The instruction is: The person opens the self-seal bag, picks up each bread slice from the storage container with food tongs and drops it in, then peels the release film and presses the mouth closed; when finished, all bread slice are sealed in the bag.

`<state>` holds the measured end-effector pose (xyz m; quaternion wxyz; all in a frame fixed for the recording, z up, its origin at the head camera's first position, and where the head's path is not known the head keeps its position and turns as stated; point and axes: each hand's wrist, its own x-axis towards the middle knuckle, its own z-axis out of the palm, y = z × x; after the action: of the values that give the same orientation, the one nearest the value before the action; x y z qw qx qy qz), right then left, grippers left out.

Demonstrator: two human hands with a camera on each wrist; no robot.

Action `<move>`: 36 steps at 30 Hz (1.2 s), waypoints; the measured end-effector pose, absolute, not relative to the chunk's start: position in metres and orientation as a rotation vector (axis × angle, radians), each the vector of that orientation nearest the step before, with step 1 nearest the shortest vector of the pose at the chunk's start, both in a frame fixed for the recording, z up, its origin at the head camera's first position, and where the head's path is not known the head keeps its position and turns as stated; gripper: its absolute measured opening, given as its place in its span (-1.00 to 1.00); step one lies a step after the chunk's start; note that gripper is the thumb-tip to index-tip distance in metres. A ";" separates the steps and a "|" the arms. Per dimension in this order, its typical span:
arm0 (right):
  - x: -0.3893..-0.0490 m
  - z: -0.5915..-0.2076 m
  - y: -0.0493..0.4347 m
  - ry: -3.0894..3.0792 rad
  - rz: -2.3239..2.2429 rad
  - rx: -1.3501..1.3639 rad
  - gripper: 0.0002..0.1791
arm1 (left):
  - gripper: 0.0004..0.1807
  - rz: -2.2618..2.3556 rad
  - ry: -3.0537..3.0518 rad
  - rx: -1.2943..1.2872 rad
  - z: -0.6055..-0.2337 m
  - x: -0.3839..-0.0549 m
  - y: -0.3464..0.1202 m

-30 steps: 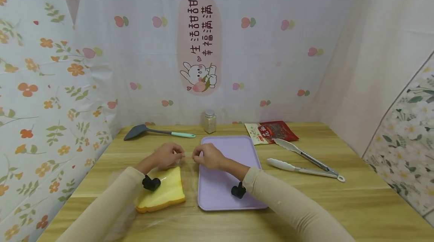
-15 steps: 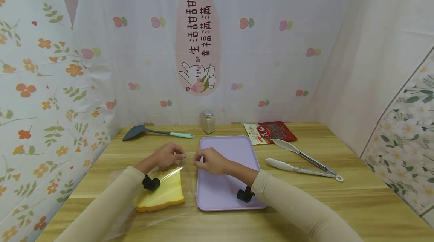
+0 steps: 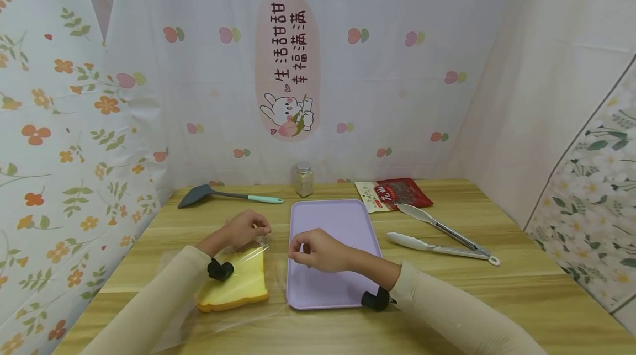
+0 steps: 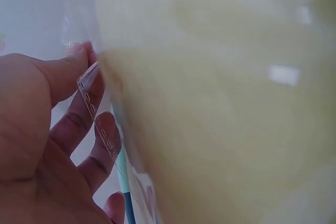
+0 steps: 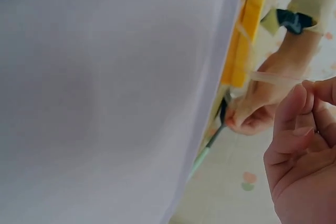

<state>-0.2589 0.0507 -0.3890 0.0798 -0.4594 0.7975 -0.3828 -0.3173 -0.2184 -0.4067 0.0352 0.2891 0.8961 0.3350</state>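
A slice of bread (image 3: 245, 283) lies on the table, covered by clear plastic film (image 3: 275, 291) that spreads past its edges. Beyond the bread's far edge, my left hand (image 3: 244, 229) pinches the film between thumb and finger. In the left wrist view, the film has a perforated strip (image 4: 100, 121) close to those fingers. My right hand (image 3: 320, 251) hovers over the left side of the lilac tray (image 3: 330, 214), thumb and fingertips pinching the film's edge. The right wrist view shows a thin stretch of film (image 5: 270, 77) running from that pinch toward the bread.
Along the back lie a turner (image 3: 199, 195) with a mint handle, a small lidded jar (image 3: 304, 181) and a red and cream packet (image 3: 404, 194). Open tongs (image 3: 432, 246) rest right of the tray. A patterned curtain (image 3: 387, 95) stands behind the table.
My right hand has come nearer to me and slightly right, drawing the film edge over the tray's left side. My left hand has stayed in place. The bread has not visibly moved.
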 end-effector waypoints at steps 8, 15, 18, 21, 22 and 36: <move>-0.238 -0.382 0.067 2.310 -1.207 -1.367 -0.84 | -0.83 1.011 2.761 0.867 -0.406 -0.315 -0.216; -0.222 -0.377 0.082 2.236 -1.250 -1.415 -0.84 | -0.83 0.990 2.783 0.815 -0.406 -0.315 -0.216; -0.215 -0.373 0.090 2.211 -1.264 -1.440 -0.86 | -0.84 0.977 2.802 0.774 -0.406 -0.315 -0.217; -0.207 -0.369 0.097 2.180 -1.261 -1.471 -0.87 | -0.84 0.963 2.814 0.767 -0.405 -0.315 -0.218; -0.205 -0.367 0.100 2.172 -1.255 -1.484 -0.87 | -0.84 0.960 2.816 0.773 -0.405 -0.315 -0.218; -0.175 -0.357 0.131 1.948 -1.284 -1.615 -0.85 | -0.85 0.911 2.835 0.822 -0.406 -0.318 -0.219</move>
<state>-0.1749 0.1308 -0.3567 0.1513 -0.5627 0.6785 -0.4474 -0.3177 -0.2193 -0.4056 0.0259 0.2661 0.9174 0.2949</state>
